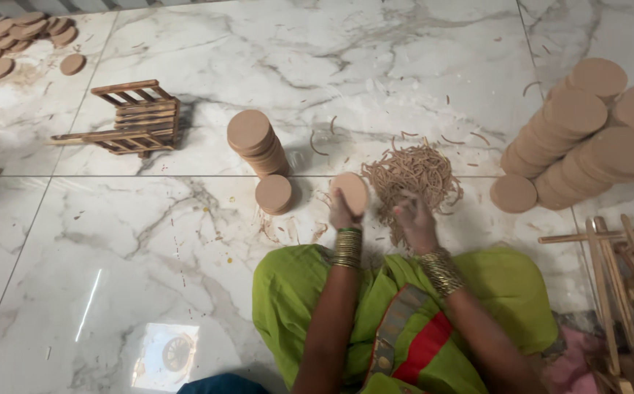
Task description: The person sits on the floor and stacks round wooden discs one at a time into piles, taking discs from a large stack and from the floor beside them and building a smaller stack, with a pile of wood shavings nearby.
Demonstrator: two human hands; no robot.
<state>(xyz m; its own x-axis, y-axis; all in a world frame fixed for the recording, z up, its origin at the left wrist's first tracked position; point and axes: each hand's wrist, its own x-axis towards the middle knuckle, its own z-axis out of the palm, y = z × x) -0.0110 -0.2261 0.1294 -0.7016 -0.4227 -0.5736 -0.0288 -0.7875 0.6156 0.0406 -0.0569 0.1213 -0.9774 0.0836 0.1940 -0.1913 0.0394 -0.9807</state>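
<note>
1. Head view: well left of the shavings pile (413, 175), a small wooden rack (131, 118) lies tipped on open marble floor (113, 263).
2. Just left of the pile, the left hand (343, 213) grips a round brown disc (351, 192) upright.
3. At the pile's near edge, the right hand (414, 222) has its fingers curled into shavings.
4. Right of the pile, leaning disc stacks (586, 138) crowd the floor.

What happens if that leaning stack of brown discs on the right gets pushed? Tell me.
The leaning stack of discs already slants, so a push would likely make it slide apart rather than move whole. The discs look flat, stiff and thin, so each is probably light. On the polished marble floor loose ones may skid or roll on edge.
</note>
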